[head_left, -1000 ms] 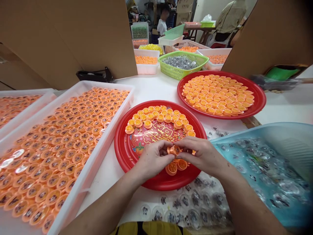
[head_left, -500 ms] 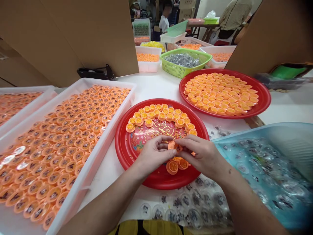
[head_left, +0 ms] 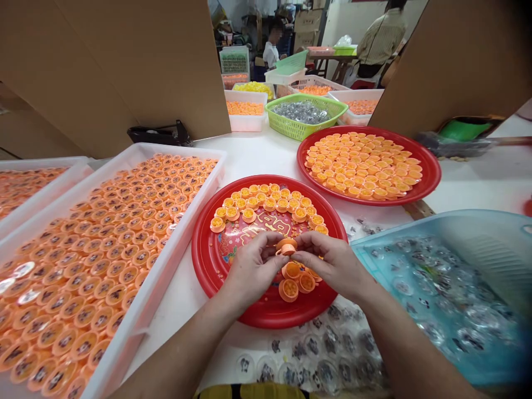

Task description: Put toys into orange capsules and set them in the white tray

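Pinched between the fingertips of my left hand and right hand, the small orange cup had just turned: its hollow no longer faced me, and I saw it side-on, broad flange uppermost. I held it above the red tray, so I judged that handling was unfinished. Gold lettering on the tray's floor was partly covered, and I couldn't read it. Dark figures marked the clear discs near me, but I made out no brand.
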### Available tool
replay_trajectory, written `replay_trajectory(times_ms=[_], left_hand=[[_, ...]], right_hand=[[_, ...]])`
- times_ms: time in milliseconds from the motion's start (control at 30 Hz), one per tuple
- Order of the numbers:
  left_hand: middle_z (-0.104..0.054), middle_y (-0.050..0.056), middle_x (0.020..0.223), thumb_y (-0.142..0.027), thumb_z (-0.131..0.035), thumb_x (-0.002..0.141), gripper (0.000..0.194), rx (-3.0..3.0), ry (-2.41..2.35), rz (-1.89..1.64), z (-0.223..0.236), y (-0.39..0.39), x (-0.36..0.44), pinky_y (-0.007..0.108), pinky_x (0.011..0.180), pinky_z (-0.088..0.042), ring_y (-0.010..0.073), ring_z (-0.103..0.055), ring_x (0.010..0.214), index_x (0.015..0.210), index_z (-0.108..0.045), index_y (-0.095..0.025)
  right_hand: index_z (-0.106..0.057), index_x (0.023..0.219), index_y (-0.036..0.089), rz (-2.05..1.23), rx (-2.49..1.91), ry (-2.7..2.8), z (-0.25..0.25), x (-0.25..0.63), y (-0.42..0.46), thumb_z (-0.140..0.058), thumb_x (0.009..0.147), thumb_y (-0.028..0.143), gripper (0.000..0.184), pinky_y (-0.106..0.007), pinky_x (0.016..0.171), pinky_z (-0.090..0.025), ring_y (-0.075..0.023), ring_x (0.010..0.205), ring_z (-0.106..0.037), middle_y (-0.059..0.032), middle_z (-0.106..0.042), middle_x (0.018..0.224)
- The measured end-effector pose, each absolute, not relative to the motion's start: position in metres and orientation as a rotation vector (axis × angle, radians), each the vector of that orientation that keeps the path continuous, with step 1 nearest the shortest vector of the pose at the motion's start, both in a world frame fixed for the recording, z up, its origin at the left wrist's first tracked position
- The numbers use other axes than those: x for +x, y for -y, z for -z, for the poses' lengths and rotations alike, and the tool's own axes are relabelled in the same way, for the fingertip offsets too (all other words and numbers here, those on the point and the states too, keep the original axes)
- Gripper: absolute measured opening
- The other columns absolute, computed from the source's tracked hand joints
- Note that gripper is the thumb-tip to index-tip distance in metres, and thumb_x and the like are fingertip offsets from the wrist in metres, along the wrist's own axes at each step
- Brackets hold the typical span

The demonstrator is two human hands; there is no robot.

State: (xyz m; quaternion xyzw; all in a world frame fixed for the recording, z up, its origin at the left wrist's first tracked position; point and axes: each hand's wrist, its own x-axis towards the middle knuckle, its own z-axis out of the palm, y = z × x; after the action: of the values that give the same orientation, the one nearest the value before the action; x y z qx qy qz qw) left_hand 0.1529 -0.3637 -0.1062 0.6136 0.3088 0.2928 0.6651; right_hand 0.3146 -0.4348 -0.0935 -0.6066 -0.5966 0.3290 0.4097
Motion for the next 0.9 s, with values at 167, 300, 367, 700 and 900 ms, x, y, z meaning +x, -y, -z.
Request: replay_trajectory(times_ms=[167, 300, 367, 700, 900], left_hand=[[-0.066, 0.004, 0.092, -0.021, -0.063, 0.076, 0.02, 1.473, -0.666, -0.698, 0.105, 0.361, 0.15, 0.029, 0.078, -0.05, 0.0167, -0.063, 0.085, 0.095, -0.059, -0.017], [-0.064, 0.004, 0.089, -0.025, -0.059, 0.08, 0.016, 1.656, -0.715, -0.655, 0.101, 0.358, 0.145, 0.028, 0.073, -0.049, 0.0165, -0.061, 0.081, 0.094, -0.059, -0.018], [-0.064, 0.003, 0.085, -0.026, -0.058, 0.081, 0.014, 1.743, -0.766, -0.64, 0.099, 0.358, 0.144, 0.028, 0.07, -0.047, 0.0161, -0.059, 0.078, 0.092, -0.059, -0.018], [-0.059, 0.007, 0.116, -0.021, -0.068, 0.07, 0.052, 2.052, -0.719, -0.721, 0.086, 0.359, 0.156, 0.031, 0.082, -0.049, 0.0202, -0.058, 0.095, 0.12, -0.052, -0.023], [-0.064, 0.009, 0.081, -0.022, -0.054, 0.076, 0.016, 2.721, -0.514, -0.57, 0.054, 0.343, 0.17, 0.031, 0.059, -0.047, 0.022, -0.06, 0.072, 0.088, -0.062, -0.015]], right_hand=[[-0.057, 0.096, 0.019, -0.774, -1.475, 1.482, 0.096, 0.31, 0.436, -0.058, 0.085, 0.027, 0.013, -0.03, 0.069, -0.051, -0.0169, 0.077, -0.061, -0.0036, -0.064, 0.086], [-0.056, 0.09, 0.019, -0.71, -1.471, 1.529, 0.094, 0.305, 0.435, -0.056, 0.086, 0.027, 0.009, -0.027, 0.063, -0.049, -0.0161, 0.072, -0.058, -0.0035, -0.062, 0.08], [-0.056, 0.088, 0.019, -0.701, -1.474, 1.537, 0.092, 0.304, 0.435, -0.055, 0.086, 0.027, 0.009, -0.027, 0.061, -0.048, -0.0153, 0.068, -0.056, -0.0025, -0.06, 0.077], [-0.062, 0.09, 0.02, -1.059, -1.388, 1.148, 0.108, 0.321, 0.428, -0.066, 0.078, 0.041, 0.025, -0.029, 0.067, -0.053, -0.0218, 0.078, -0.061, -0.0051, -0.064, 0.084], [-0.068, 0.089, 0.024, -1.141, -1.353, 0.877, 0.12, 0.332, 0.428, -0.074, 0.068, 0.044, 0.029, -0.035, 0.066, -0.057, -0.0275, 0.077, -0.066, -0.0076, -0.069, 0.087]])
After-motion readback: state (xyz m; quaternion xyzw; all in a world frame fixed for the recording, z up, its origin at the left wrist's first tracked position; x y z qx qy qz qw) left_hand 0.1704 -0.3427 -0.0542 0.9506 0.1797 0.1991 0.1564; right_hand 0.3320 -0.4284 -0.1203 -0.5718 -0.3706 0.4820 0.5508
